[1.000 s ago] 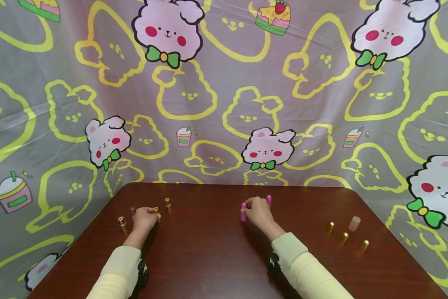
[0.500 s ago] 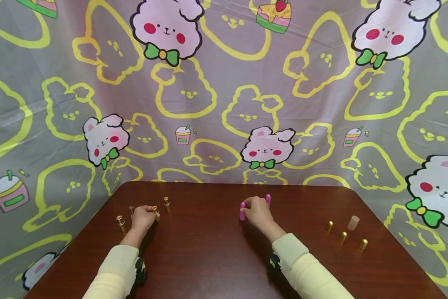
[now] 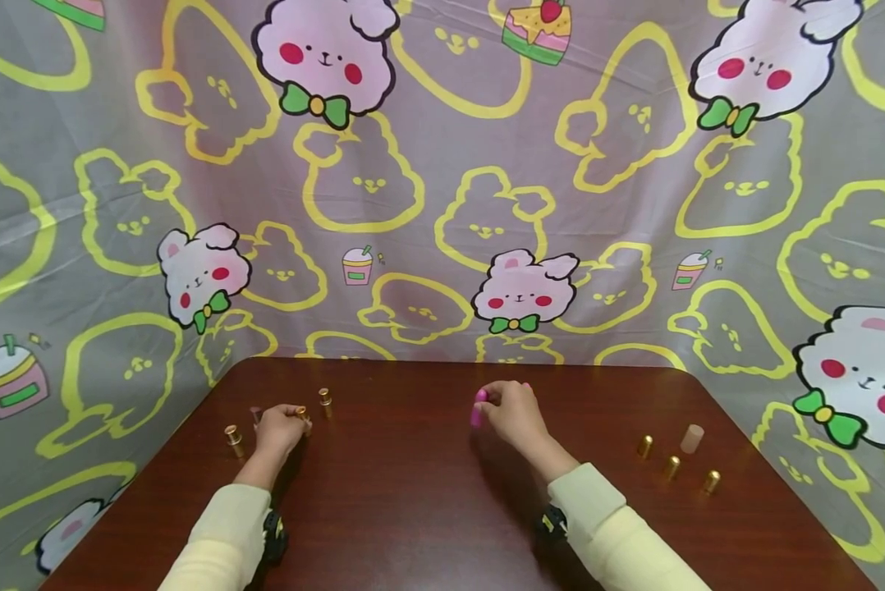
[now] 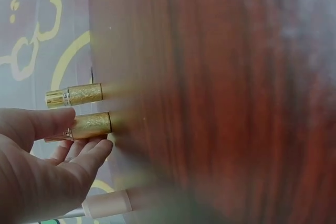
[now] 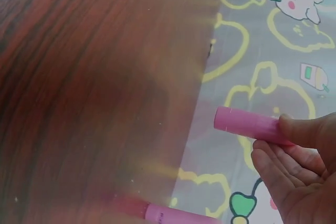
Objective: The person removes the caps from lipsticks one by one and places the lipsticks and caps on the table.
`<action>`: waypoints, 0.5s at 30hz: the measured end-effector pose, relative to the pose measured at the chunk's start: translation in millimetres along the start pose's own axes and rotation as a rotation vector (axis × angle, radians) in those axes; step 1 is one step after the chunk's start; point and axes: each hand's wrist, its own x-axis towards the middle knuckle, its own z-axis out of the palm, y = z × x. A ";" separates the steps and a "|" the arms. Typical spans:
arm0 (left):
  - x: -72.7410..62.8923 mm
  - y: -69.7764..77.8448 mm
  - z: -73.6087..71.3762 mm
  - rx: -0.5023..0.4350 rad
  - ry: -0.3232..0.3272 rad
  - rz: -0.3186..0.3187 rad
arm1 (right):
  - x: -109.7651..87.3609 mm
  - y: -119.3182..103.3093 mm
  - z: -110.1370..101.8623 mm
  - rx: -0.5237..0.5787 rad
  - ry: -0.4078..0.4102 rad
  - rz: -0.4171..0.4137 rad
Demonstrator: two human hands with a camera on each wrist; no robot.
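Observation:
At the table's left side my left hand point(image 3: 278, 431) pinches an upright gold lipstick tube point(image 4: 92, 126) between thumb and fingers. A second gold tube point(image 3: 326, 402) stands just beyond it, another point(image 3: 234, 441) to its left, and a pale pinkish tube point(image 4: 107, 204) behind the hand. Toward the middle, my right hand point(image 3: 518, 414) pinches a pink lip-balm-like tube point(image 5: 247, 123) near one end; its free end appears raised off the table. A second pink tube point(image 5: 181, 215) stands close by, almost wholly hidden behind this hand in the head view.
On the right of the brown table point(image 3: 413, 509) stand several small gold round-topped pieces, one of them nearest the front point(image 3: 712, 482), and a translucent pinkish cap point(image 3: 692, 438). A patterned cloth point(image 3: 428, 205) hangs behind the table and along its sides.
My right hand has lifted the pink tube slightly and turned a little, now covering most of the second pink tube. The left hand stays on the gold tube. The head view has shifted slightly.

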 end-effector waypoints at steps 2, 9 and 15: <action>-0.4 -0.2 0.1 -0.002 -0.005 0.001 | -1.2 -2.1 -3.8 0.026 0.009 0.014; -0.1 -0.6 -1.1 -0.063 -0.006 -0.012 | -4.9 -9.8 -17.6 0.070 0.073 0.041; -0.4 3.9 -5.0 -0.110 0.026 -0.006 | -5.1 -14.2 -25.3 0.084 0.095 0.027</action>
